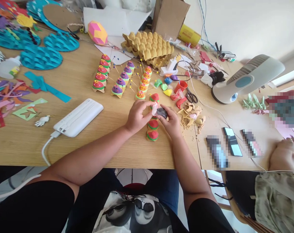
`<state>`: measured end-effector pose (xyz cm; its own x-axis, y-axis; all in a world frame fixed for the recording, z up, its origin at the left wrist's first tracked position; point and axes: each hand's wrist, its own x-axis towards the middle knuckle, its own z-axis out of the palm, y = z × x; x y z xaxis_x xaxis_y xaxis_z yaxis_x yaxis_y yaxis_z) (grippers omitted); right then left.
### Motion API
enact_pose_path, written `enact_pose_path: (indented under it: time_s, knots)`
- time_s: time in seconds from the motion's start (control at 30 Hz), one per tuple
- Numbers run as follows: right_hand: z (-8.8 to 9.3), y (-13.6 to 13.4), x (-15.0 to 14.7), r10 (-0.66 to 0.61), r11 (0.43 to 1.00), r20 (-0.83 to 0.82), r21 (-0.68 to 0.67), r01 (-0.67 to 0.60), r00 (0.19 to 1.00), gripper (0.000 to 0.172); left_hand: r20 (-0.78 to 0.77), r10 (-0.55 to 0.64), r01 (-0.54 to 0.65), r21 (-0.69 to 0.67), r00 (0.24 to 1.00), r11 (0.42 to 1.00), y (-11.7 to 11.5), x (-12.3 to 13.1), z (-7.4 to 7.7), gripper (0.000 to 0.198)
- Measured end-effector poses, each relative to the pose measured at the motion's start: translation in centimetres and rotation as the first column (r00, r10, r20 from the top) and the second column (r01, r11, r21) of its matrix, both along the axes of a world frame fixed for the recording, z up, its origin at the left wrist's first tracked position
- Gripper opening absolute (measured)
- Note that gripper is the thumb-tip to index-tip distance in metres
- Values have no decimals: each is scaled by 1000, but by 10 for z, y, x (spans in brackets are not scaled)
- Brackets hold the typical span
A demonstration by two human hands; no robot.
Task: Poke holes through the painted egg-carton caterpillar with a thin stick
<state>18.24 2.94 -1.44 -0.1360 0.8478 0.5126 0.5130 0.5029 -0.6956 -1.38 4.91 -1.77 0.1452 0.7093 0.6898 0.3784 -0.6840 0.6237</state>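
Note:
Between my two hands is a small black lump of modelling clay (162, 112) in a clear plastic wrapper (154, 109). My left hand (138, 114) pinches the wrapper's loose end, while the fingers of my right hand (171, 121) close round the black lump. Directly under them runs a strip of egg-carton cups with red and green clay (152, 135), partly hidden by my hands. Farther back stand finished-looking strips in orange (142, 86), purple (120, 82) and red (99, 79), with thin ball-tipped sticks beside them.
Scissors (191, 95), a red cup (180, 86), wrapped clay lumps (164, 86) and torn carton scraps (191, 115) lie to the right. A fan (246, 79) and phones (232, 141) are beyond. At left lies a white power bank (78, 117). Another person's hand (284, 152) rests at far right.

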Motion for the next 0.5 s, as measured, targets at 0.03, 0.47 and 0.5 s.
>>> enact_pose_path:
  time_s: [0.03,0.47,0.5]
  knots:
    - [1,0,0,-21,1000,13,19,21,1000,48,8,5,-5,0,1000,1000,0,0,0,20]
    - [3,3,-1,-66,982,61,179,54,996,24,-24,-29,29,9,999,1000,-3,-2,5,23]
    - [3,3,-1,-63,980,68,194,49,996,23,-17,-35,35,14,999,999,-3,-1,5,22]
